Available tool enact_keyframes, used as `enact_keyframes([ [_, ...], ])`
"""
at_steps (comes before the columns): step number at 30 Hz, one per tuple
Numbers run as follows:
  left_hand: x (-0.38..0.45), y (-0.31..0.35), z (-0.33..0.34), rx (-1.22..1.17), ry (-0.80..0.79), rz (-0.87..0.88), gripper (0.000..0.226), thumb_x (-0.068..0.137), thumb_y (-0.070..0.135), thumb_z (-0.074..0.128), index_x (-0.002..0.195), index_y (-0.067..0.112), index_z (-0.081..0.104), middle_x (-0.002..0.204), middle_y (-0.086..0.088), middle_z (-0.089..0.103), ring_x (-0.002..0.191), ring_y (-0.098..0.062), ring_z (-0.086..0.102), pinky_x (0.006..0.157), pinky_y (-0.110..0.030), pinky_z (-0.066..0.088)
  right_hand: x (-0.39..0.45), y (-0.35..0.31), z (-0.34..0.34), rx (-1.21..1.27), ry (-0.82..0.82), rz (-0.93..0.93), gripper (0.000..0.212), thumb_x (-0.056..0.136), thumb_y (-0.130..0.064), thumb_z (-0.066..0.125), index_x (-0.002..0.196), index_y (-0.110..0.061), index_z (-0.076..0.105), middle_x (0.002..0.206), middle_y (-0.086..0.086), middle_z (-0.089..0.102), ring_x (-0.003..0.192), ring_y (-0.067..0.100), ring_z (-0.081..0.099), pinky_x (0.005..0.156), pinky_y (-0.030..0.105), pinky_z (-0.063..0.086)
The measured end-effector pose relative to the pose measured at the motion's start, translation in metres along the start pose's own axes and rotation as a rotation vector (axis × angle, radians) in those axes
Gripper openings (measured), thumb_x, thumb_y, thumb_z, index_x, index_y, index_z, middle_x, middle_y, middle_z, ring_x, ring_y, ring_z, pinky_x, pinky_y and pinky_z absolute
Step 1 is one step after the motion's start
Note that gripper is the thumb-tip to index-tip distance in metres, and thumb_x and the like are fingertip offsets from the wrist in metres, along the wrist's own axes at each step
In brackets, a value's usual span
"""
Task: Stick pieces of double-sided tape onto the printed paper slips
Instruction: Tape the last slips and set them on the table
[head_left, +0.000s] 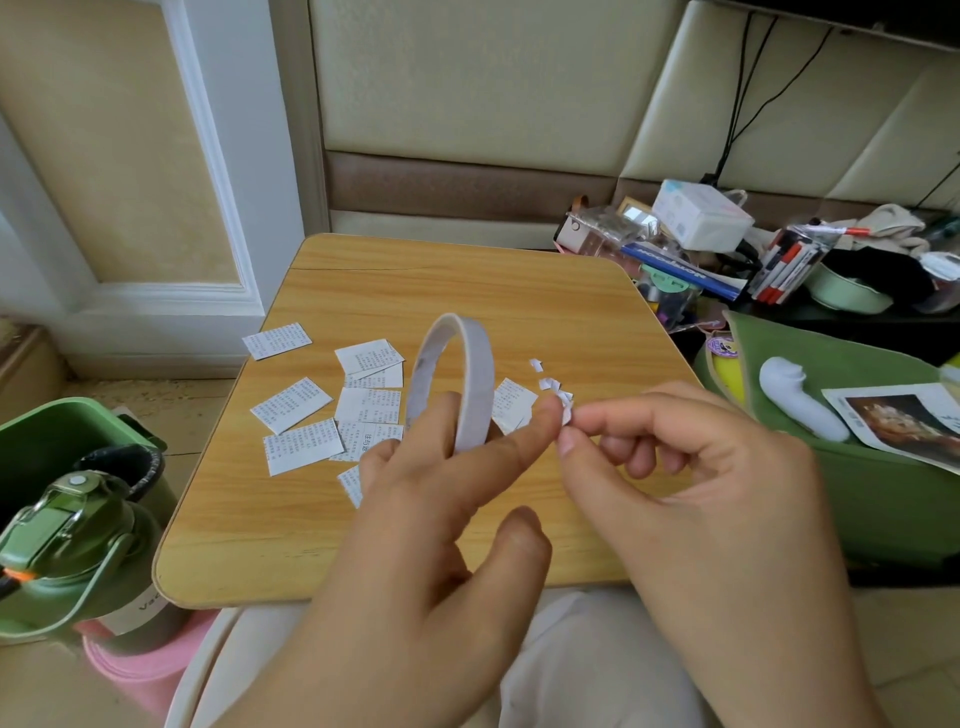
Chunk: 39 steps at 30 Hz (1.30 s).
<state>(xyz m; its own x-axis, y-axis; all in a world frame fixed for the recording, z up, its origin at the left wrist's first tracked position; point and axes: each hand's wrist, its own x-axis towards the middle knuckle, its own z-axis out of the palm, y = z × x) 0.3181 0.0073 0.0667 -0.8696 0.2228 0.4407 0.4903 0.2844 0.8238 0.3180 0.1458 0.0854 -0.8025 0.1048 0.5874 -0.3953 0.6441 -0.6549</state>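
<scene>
Left hand (441, 499) held the roll of double-sided tape (457, 384) upright above the wooden tabletop (467, 280), fingers curled through and around the ring. Right hand (675, 467) pinched a small white tape piece (565, 414) between thumb and forefinger, touching the left forefinger tip. Printed paper slips (298, 405) lay scattered on the tabletop beneath, a few tiny white scraps (545, 376) near the pinch.

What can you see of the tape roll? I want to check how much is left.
The tape roll is a thin, pale greyish-white ring with a wide hollow middle, so few layers seem left. It stands on edge above the table, held by the left hand, with fingers through and around its lower part. The right hand pinches a small white piece beside it.
</scene>
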Motion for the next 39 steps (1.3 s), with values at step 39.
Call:
enact_keyframes([
  [39, 0.001, -0.008, -0.006, -0.305, 0.003, -0.145, 0.036, 0.073, 0.048, 0.048, 0.106, 0.057, 0.061, 0.093, 0.003, 0.06, 0.087, -0.005, 0.057, 0.073, -0.002, 0.04, 0.003, -0.001, 0.006, 0.005, -0.06, 0.011, 0.011, 0.067, -0.038, 0.058, 0.064, -0.033, 0.068, 0.061, -0.006, 0.05, 0.059, 0.006, 0.045, 0.057, 0.005, 0.033],
])
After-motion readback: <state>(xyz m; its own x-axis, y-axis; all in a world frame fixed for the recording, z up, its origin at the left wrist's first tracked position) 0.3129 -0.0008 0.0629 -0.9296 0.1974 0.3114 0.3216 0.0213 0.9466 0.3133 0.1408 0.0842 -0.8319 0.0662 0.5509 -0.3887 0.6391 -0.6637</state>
